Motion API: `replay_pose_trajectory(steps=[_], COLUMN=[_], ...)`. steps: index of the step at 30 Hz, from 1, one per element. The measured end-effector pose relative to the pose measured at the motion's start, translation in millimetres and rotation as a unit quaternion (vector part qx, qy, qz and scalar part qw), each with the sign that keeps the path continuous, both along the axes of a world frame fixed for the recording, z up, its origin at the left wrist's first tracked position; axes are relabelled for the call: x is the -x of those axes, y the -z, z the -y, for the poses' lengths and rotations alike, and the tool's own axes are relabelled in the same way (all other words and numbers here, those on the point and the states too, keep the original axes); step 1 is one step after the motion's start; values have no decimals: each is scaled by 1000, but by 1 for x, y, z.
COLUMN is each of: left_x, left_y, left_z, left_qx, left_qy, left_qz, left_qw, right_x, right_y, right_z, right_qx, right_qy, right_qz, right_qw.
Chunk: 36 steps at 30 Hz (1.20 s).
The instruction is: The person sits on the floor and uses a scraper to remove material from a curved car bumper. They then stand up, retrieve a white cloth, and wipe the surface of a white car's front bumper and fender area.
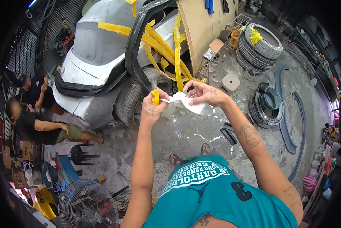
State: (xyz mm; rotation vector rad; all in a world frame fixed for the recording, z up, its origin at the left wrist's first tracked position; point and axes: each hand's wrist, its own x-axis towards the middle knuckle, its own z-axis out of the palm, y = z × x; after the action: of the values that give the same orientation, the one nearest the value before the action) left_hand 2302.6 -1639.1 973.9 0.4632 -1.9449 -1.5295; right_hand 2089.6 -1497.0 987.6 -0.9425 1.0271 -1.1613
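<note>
In front of my chest, both hands are raised over the concrete floor. My left hand [153, 109] is closed round a small yellow-handled tool [155, 97] with a greyish upper end pointing up; its exact kind is unclear. A thin, crumpled white sheet [195, 107], cloth or paper, stretches between my hands. The left fingertips touch its left end. My right hand [210, 95] pinches the sheet between thumb and fingers, with its other fingers curled above. Beyond my hands is a black curved trim piece [134, 45], with yellow strips [178, 53] behind it.
A white and grey car [90, 49] stands at the far left. Two people [37, 127] are near its front. Stacked tyres [260, 47] and a tyre [266, 110] holding a basin lie right. A fan [87, 205] stands near left; a black stool [81, 154] is beyond it.
</note>
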Motion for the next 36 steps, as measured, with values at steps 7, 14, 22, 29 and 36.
replay_pose_trajectory(steps=[7, 14, 22, 29, 36], left_x=[-6, -55, -64, -46, -15], left_y=[8, 42, 35, 33, 28], left_z=[-2, -13, -67, -68, -63], left_qx=[-57, 32, 201, 224, 220], left_qy=[-10, -76, 57, 51, 71], left_qz=[16, 146, 177, 237, 272], left_qw=[998, 986, 962, 944, 934], right_x=[-22, -32, -48, -69, -71], right_y=[12, 13, 15, 10, 3], right_z=[-9, -22, -27, -26, -22], right_qx=[-30, -36, -22, 48, 68], right_qy=[-49, 43, 64, 132, 149], right_qz=[-40, -93, -249, -344, -384], right_qw=[998, 994, 966, 928, 909])
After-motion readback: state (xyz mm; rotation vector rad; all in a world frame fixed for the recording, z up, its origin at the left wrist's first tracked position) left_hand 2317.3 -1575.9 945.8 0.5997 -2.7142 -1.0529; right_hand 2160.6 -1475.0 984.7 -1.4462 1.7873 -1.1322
